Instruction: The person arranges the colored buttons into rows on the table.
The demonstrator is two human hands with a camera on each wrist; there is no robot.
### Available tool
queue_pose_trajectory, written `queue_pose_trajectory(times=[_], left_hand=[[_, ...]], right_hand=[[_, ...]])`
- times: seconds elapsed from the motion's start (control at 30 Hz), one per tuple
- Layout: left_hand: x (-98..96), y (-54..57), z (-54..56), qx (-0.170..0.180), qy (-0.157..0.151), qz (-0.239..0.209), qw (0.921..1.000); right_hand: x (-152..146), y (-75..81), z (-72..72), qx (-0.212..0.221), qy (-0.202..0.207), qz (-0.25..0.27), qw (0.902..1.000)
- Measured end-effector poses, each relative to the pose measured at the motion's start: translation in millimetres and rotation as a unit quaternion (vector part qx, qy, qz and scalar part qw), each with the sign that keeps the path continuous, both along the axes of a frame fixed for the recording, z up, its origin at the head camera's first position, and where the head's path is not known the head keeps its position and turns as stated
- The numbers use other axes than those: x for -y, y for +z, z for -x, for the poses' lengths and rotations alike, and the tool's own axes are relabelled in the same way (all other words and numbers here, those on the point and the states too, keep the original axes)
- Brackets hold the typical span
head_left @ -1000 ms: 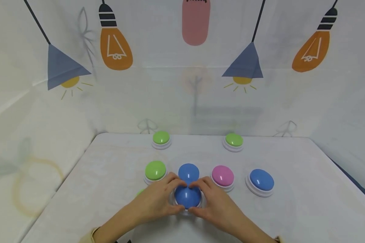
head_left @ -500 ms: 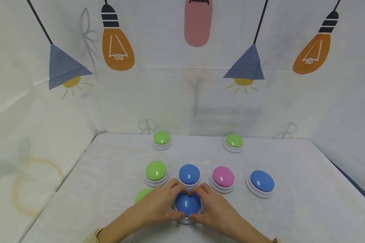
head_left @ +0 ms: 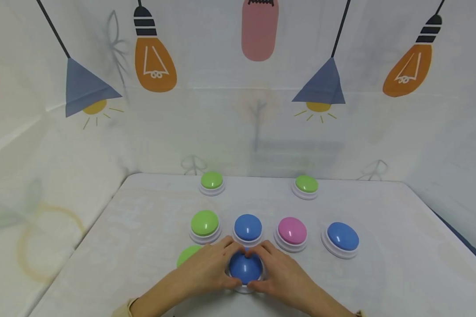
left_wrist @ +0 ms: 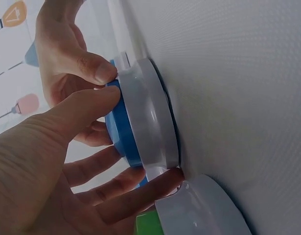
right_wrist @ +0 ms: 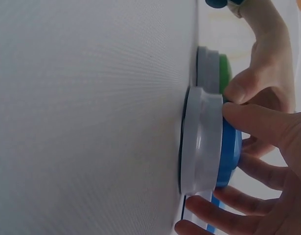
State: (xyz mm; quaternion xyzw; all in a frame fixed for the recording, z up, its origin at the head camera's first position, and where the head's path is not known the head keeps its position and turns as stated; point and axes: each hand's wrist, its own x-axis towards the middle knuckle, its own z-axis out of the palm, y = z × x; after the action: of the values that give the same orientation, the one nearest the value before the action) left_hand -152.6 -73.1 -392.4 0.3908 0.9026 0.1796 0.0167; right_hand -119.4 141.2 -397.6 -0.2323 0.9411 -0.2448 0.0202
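Observation:
A blue push button with a white round base sits at the near middle of the table, between my two hands. My left hand curls round its left side, and my right hand curls round its right side. Both thumbs touch the near edge of the blue dome in the left wrist view, with the base flat on the table. The other fingers bend round the far side, partly hidden in the head view. Just beyond stands a second blue button. A green button is partly covered by my left hand.
Another green button stands to the left, with a pink button and a blue button to the right. Two green buttons, one at far left and one at far right, stand near the printed back cloth.
Both hands and the held blue button have shifted slightly toward me, uncovering more of the blue button behind. Over the last half second they have stayed almost still.

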Motion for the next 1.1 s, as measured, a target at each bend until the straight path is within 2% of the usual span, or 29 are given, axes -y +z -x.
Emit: queue_pose_trajectory(times=[0.3,0.53,0.83,1.1], left_hand=[[-3.0,0.7,-1.6,0.002,-0.002,0.000,1.0000],[-1.4,3.1,-2.9,0.006,-0.004,0.012,0.9999],[2.6,6.9,-0.2,0.029,-0.013,0.013,0.9994],[3.3,9.3,3.9,0.039,-0.011,0.015,0.9991]], right_hand=[[-2,-1.8,-1.0,-0.008,-0.002,-0.018,0.9998],[-2,0.7,-0.6,0.023,-0.010,-0.032,0.9992],[-3,4.5,0.3,0.035,-0.015,-0.043,0.9983],[-8,11.7,6.6,0.060,-0.036,-0.033,0.9971]])
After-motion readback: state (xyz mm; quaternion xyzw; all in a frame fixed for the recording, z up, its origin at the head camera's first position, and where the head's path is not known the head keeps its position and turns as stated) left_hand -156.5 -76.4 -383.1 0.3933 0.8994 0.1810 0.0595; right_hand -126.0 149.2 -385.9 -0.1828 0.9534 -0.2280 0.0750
